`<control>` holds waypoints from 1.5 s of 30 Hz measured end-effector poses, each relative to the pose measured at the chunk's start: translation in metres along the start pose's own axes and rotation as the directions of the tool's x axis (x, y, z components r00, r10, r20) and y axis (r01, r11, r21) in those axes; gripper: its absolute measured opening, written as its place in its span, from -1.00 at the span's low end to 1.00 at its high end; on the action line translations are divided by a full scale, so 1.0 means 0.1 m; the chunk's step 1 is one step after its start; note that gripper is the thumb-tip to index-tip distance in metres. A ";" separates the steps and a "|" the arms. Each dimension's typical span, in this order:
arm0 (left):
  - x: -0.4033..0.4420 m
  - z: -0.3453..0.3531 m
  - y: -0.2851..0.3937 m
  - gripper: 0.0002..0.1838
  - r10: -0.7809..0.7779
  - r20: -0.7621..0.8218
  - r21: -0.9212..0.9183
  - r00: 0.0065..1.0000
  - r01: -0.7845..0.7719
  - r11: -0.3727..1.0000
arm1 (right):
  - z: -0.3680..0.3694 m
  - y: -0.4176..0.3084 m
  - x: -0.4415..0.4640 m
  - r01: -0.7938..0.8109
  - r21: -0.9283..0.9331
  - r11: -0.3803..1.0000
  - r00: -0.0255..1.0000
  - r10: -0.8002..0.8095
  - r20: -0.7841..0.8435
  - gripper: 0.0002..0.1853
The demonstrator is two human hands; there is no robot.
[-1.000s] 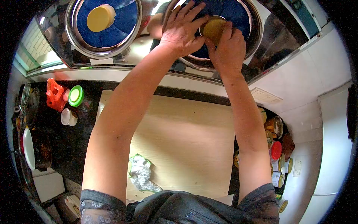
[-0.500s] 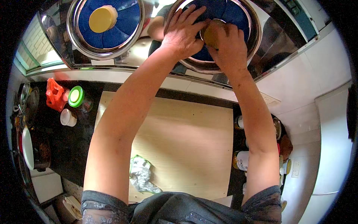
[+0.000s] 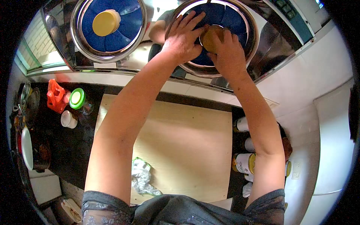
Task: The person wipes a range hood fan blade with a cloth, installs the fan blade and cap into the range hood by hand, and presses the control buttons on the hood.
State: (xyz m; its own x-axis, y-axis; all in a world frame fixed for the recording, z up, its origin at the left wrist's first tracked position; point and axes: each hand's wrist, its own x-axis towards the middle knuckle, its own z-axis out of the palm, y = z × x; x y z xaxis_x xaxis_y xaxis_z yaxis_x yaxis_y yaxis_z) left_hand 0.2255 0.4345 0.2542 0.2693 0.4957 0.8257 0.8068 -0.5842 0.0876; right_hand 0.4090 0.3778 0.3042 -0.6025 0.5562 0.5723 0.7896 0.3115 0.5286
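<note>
Above the counter, two round blue discs with shiny metal rims are set in a glossy dark panel. My left hand [image 3: 183, 39] lies with fingers spread on the left part of the right disc [image 3: 232, 18]. My right hand [image 3: 228, 52] is closed around the yellowish round centre piece [image 3: 212, 38] of that disc, its fingertips on the edge and face. The left disc [image 3: 88, 28] has a similar pale yellow centre piece [image 3: 105, 23], and neither hand touches it.
Below lies a pale wooden board [image 3: 187, 142] with a crumpled cloth [image 3: 141, 176]. A red bag [image 3: 56, 96], a green-lidded jar [image 3: 77, 98] and a white cup [image 3: 69, 119] stand left. Several jars [image 3: 245, 163] stand right, near my right forearm.
My right hand has shifted its grip around the centre piece, and its elbow has swung outward to the right. My left hand stays spread on the disc. The view has shifted slightly.
</note>
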 end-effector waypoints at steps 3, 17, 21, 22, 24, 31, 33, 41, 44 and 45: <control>-0.02 -0.02 0.01 -0.33 -0.001 -0.014 -0.041 1.000 0.001 0.999 | 0.04 0.04 0.02 -0.060 0.079 0.995 0.996 0.055 0.066 -0.12; 0.01 -0.05 0.03 -0.30 -0.029 0.040 0.000 0.999 0.030 1.000 | -0.22 -0.13 0.13 -0.310 0.101 0.945 0.937 0.285 0.202 -0.09; 0.00 -0.07 0.05 -0.28 -0.061 0.098 0.046 0.993 0.056 0.997 | 0.07 -0.04 0.00 -0.024 -0.051 0.998 1.000 0.025 0.011 -0.04; 0.00 -0.04 0.06 -0.25 -0.060 0.076 0.020 0.995 0.058 0.998 | 0.09 -0.02 0.00 -0.023 -0.047 0.999 1.000 0.024 0.010 -0.04; -0.02 -0.03 0.03 -0.23 -0.063 0.059 -0.008 0.996 0.064 0.998 | 0.12 0.00 0.01 -0.024 0.046 0.999 1.000 0.025 -0.003 -0.06; -0.01 -0.08 0.03 -0.17 -0.031 0.079 -0.023 0.996 0.033 0.999 | 0.07 0.09 0.08 0.100 0.079 0.992 0.987 -0.089 -0.135 -0.45; -0.02 -0.09 0.03 -0.16 -0.029 0.087 -0.025 0.996 0.032 0.999 | 0.06 0.07 0.07 0.065 0.080 0.995 0.991 -0.055 -0.122 -0.45; 0.00 -0.08 0.03 -0.14 -0.022 0.121 -0.011 0.992 0.024 1.000 | 0.08 0.07 0.04 0.008 0.060 0.998 1.000 -0.007 -0.015 -0.10; 0.00 -0.11 0.04 -0.12 -0.026 0.116 0.000 0.993 0.027 1.000 | 0.08 0.05 0.04 -0.029 0.060 0.998 0.999 0.028 0.017 -0.11; -0.01 -0.09 0.03 -0.12 -0.024 0.117 0.000 0.993 0.024 1.000 | 0.07 0.04 0.05 -0.040 0.057 0.998 0.999 0.038 0.024 -0.12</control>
State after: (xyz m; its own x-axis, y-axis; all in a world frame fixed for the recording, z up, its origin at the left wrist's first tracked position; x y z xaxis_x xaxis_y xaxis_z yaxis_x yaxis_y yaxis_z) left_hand 0.2233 0.4265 0.2591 0.3097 0.5809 0.7528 0.8129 -0.5724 0.1073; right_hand 0.4102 0.3868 0.3045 -0.5688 0.5862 0.5768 0.8183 0.3327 0.4688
